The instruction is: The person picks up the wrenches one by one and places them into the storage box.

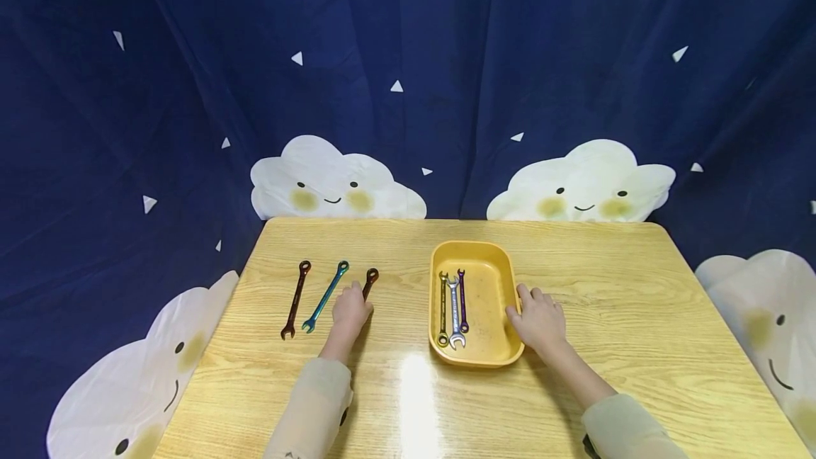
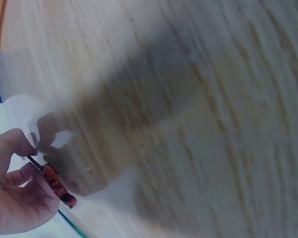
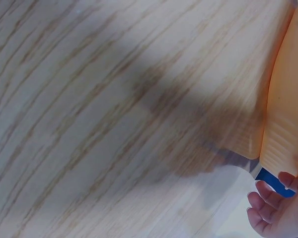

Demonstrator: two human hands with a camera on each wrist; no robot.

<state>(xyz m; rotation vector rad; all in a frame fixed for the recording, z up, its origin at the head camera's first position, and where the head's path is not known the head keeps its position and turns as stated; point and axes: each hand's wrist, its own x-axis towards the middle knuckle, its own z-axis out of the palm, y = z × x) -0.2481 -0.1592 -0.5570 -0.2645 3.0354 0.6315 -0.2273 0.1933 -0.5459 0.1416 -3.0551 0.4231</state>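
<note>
My left hand (image 1: 350, 310) pinches a dark red-bronze combination wrench (image 1: 371, 277) left of the tray. Its ring end points away and the hand covers the rest. In the left wrist view, the shiny wrench (image 2: 58, 185) passes between thumb and fingers. Left of that hand lie a teal wrench (image 1: 326, 296) and another dark reddish wrench (image 1: 296, 301). My right hand (image 1: 540, 321) is at the right rim of a yellow tray (image 1: 476, 360), thumb over the edge. In the right wrist view, its fingers (image 3: 270, 196) are loosely bent beside the tray wall.
Inside the tray, along its left side, are a gold-coloured wrench (image 1: 443, 310), a silver wrench (image 1: 455, 310) and a smaller purple wrench (image 1: 462, 299). Everything stands on a wooden table (image 1: 599, 261). Behind it hangs a dark blue curtain (image 1: 440, 34) with clouds and triangles.
</note>
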